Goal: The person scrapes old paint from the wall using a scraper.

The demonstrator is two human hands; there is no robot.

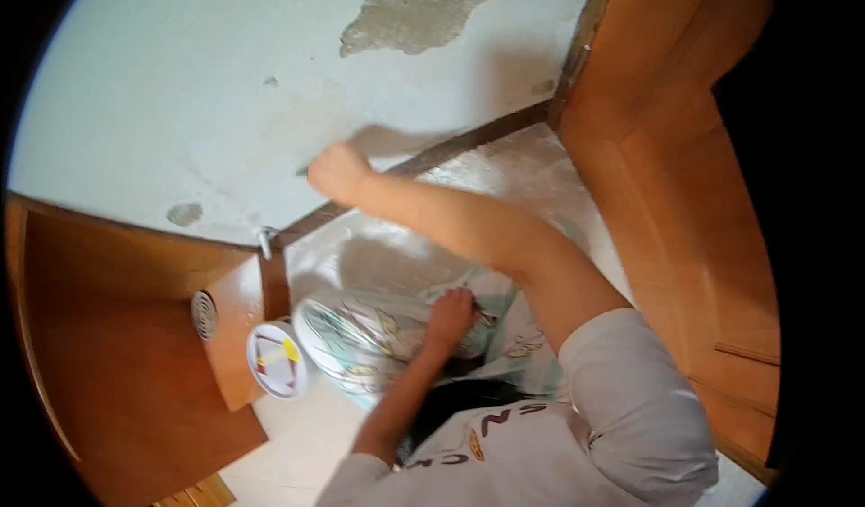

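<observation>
White wall (180, 102) with bare patches, a closed right hand (338, 174) close to it.
From the middle of the view, the wall fills ten to twelve o'clock; a wooden panel (658, 183) stands at three and a wooden cupboard (117, 354) between eight and nine; patterned trousers (356, 340) lie towards seven; the large grey patch (428, 7) sits at twelve; a white tub (279, 360) with a coloured label stands at eight; the right hand, at ten, grips a thin dark object (303, 172), mostly hidden, its tip towards nine; the left hand (452, 316) rests on the trousers at six, fingers bent, though whether it holds anything I cannot tell.
</observation>
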